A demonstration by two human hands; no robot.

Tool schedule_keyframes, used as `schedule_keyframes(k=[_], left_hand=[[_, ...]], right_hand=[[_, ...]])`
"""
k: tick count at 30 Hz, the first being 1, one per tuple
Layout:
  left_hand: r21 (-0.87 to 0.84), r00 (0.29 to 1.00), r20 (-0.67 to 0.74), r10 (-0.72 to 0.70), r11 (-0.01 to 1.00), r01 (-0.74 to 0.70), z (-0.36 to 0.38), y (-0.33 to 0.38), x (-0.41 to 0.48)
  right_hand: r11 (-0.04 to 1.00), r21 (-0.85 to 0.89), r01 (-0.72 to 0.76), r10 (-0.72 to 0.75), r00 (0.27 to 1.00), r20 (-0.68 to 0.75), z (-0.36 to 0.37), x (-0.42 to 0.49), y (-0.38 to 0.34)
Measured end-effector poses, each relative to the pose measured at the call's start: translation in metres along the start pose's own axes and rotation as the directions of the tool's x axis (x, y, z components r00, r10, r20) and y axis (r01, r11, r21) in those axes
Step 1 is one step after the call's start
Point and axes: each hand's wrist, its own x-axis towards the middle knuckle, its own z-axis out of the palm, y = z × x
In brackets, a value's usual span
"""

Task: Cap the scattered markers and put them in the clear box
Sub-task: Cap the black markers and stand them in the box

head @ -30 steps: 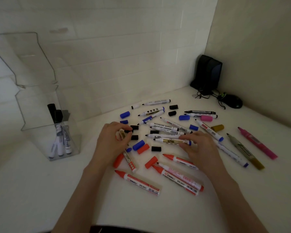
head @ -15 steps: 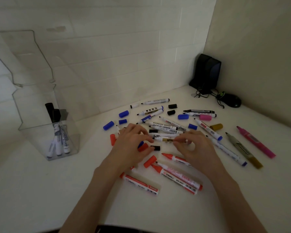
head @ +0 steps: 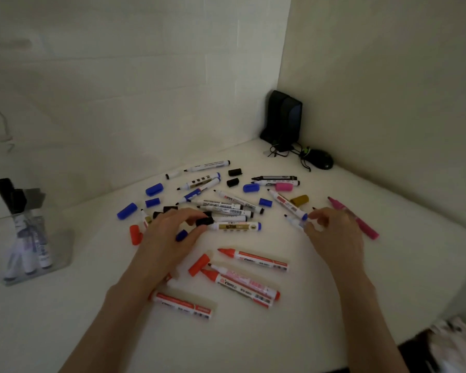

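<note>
At mid-table [head: 334, 305], L hand [head: 170, 238] pinches a black cap [head: 204, 221] w/ thumb + fingers, right at the tip of the gold-label marker [head: 236, 226]. R hand [head: 334, 232], well apart, pinches a dark-tipped marker [head: 293, 220] by its barrel. Uncapped red markers [head: 253, 261] + loose blue caps [head: 154, 189] lie scattered nearby. Clear box [head: 61, 262] stands far left, capped markers [head: 42, 254] upright inside.

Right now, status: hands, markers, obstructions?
Left hand pinching small black plastic cap. Right hand pinching white uncapped marker. Clear plastic box far left, nothing blocking.
</note>
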Motion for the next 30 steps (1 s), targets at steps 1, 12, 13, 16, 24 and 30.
schedule_keyframes(k=[1, 12, 13, 16, 24, 30], left_hand=[[-0.013, 1.0, 0.001, 0.001, 1.0, -0.001, 0.001, 0.002, 0.0], [-0.089, 0.998, 0.015, 0.063, 0.994, -0.062, 0.003, 0.032, 0.018], [-0.091, 0.999, -0.002, 0.05, 0.995, -0.05, 0.001, 0.03, 0.019], [-0.119, 0.997, -0.079, -0.023, 0.993, 0.013, -0.008, 0.013, 0.017], [-0.115, 0.969, -0.219, -0.117, 0.989, 0.094, -0.032, -0.028, 0.01], [-0.18, 0.944, -0.253, -0.212, 0.969, 0.17, -0.026, -0.046, 0.007]], right_hand=[[0.997, 0.07, 0.01, -0.011, 1.0, 0.003, -0.004, -0.001, 0.005], [0.722, 0.659, -0.212, 0.167, 0.977, 0.132, -0.045, 0.003, 0.035], [0.728, 0.655, -0.205, 0.163, 0.979, 0.126, -0.044, 0.004, 0.037], [0.775, 0.608, -0.175, 0.145, 0.985, 0.097, -0.043, 0.006, 0.045], [0.866, 0.491, -0.095, 0.122, 0.992, -0.022, -0.034, 0.026, 0.033], [0.911, 0.359, 0.203, -0.284, 0.94, 0.189, 0.008, 0.045, -0.044]])
